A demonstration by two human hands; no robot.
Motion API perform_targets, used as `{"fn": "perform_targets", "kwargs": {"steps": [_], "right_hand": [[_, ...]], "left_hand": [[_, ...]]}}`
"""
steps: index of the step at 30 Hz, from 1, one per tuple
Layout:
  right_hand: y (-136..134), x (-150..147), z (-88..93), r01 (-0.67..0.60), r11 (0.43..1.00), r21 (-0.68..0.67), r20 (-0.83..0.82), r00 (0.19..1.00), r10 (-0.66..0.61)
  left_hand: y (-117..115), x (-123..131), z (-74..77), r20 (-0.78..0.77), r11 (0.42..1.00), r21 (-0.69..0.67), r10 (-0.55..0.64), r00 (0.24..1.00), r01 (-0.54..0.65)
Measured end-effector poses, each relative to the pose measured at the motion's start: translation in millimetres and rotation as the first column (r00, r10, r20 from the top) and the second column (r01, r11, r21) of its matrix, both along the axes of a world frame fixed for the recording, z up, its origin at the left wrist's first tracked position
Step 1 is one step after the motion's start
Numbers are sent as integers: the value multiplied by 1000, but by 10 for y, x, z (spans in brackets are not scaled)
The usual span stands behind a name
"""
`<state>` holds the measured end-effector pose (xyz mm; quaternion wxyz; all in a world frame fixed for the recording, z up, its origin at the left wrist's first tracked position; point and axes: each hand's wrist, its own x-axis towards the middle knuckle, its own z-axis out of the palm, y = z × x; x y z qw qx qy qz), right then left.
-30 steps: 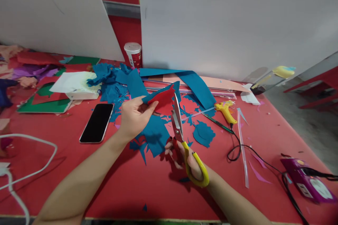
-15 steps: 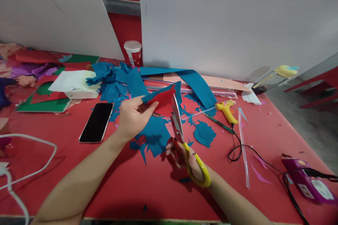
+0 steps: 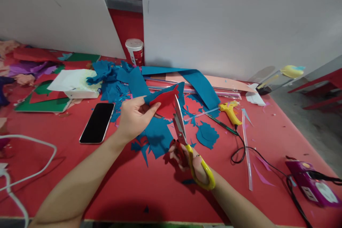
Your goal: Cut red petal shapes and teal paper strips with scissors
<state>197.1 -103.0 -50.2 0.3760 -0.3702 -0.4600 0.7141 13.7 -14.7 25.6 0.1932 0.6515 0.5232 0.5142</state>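
Observation:
My left hand (image 3: 136, 117) pinches a red paper cutout (image 3: 167, 105) with a wavy edge, laid against a sheet of blue paper (image 3: 181, 91). In my right hand (image 3: 184, 158) is a pair of scissors (image 3: 199, 169) with one yellow and one red handle. The blades point up and stand partly apart, close to the right edge of the red and blue paper. Whether they touch the paper I cannot tell. Below lies a blue paper piece (image 3: 160, 137) among scraps. A scalloped blue cutout (image 3: 207, 134) and a red scalloped cutout (image 3: 192, 105) rest nearby.
A phone (image 3: 97, 123) lies left of my left hand. On the right are a yellow glue gun (image 3: 231, 112), a clear glue stick (image 3: 247, 153) and a purple power strip (image 3: 311, 181) with black cable. A paper cup (image 3: 135, 51) stands at the back, by the white panel (image 3: 235, 25).
Both hands, the paper and the scissors hold nearly the same pose. The view has shifted very slightly.

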Motion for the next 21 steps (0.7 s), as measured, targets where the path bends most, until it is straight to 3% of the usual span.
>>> {"fn": "perform_targets", "kwargs": {"steps": [9, 17, 21], "right_hand": [[10, 14, 15, -51, 999, -16, 12, 999, 51], [17, 29, 25, -90, 996, 19, 40, 995, 89], [22, 30, 56, -101, 995, 28, 65, 993, 99]], "left_hand": [[1, -15, 23, 121, 995, -68, -61, 991, 69], [13, -69, 55, 78, 991, -105, -72, 994, 80], [41, -74, 36, 190, 983, -173, -32, 981, 66]]}}
